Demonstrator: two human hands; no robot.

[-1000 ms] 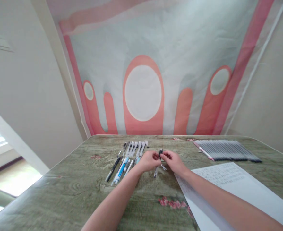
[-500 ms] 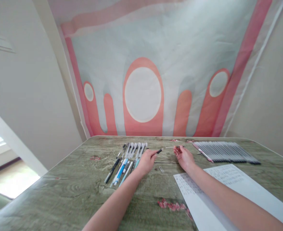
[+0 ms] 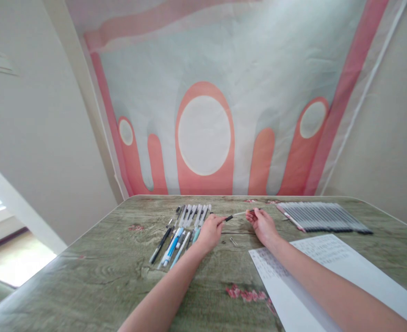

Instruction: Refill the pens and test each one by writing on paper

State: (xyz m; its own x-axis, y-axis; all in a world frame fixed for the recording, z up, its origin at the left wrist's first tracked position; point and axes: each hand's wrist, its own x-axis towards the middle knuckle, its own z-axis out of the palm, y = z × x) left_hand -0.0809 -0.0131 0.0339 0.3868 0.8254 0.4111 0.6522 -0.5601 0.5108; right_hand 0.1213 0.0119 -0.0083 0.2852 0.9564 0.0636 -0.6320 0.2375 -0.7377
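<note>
My left hand (image 3: 210,234) is closed on a pen part with a black grip (image 3: 229,218), which points to the right and slightly up. Between finger and thumb, my right hand (image 3: 265,227) pinches a thin pale pen refill (image 3: 239,214). The refill's left end meets the tip of the black grip; how far it reaches inside is hidden. Both hands hover over the wood-patterned table (image 3: 203,299). Just below them lie a few tiny shiny parts (image 3: 233,242), too small to name.
Beside my left hand are several pens (image 3: 173,246) and a row of pale pen barrels (image 3: 192,213). Several thin clear pens or refills with dark ends (image 3: 324,216) lie lined up at right. Under my right forearm is a written sheet of paper (image 3: 323,251).
My right hand has moved slightly left, bringing the refill from a small gap up to the black grip. My left hand has hardly moved.
</note>
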